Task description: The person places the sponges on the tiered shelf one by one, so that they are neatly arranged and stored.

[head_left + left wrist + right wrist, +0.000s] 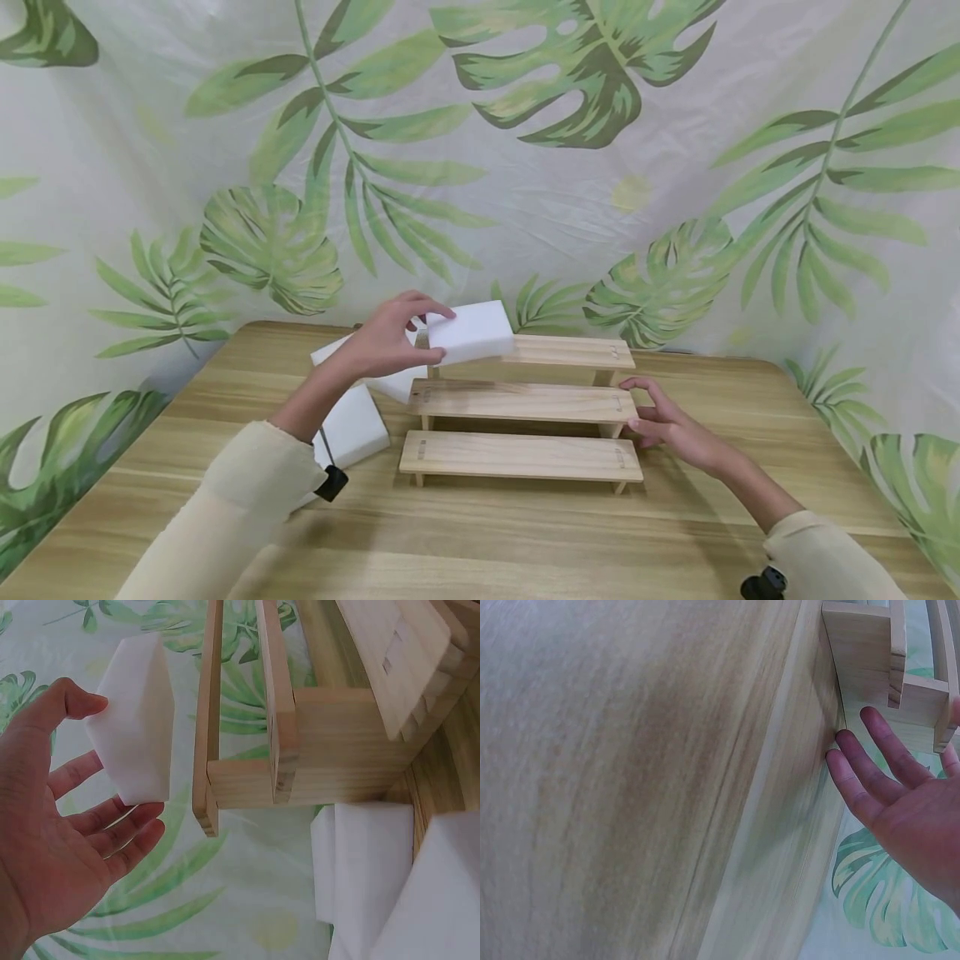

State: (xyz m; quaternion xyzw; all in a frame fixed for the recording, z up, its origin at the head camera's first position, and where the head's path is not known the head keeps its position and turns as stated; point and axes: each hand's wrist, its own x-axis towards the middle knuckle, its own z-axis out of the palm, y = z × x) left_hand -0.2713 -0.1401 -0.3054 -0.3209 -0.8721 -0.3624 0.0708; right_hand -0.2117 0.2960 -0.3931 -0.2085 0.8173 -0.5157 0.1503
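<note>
My left hand (390,337) pinches a white rectangular block (471,332) between thumb and fingers, holding it above the left part of the top step of a three-step wooden stand (521,402). In the left wrist view, the block (135,724) is tilted and apart from the stand. At the stand's right end, my right hand (678,429) holds the end of the middle step between index finger and thumb. The right wrist view shows its other fingers (862,776) stretched out beside the stand's side panel. Its thumb is partly cut off there.
More white blocks (356,425) lie on the wood-grain table (480,546) left of the stand, some partly behind the left arm. A leaf-patterned cloth (540,225) hangs behind the table. Small black devices (331,483) are worn at both wrists.
</note>
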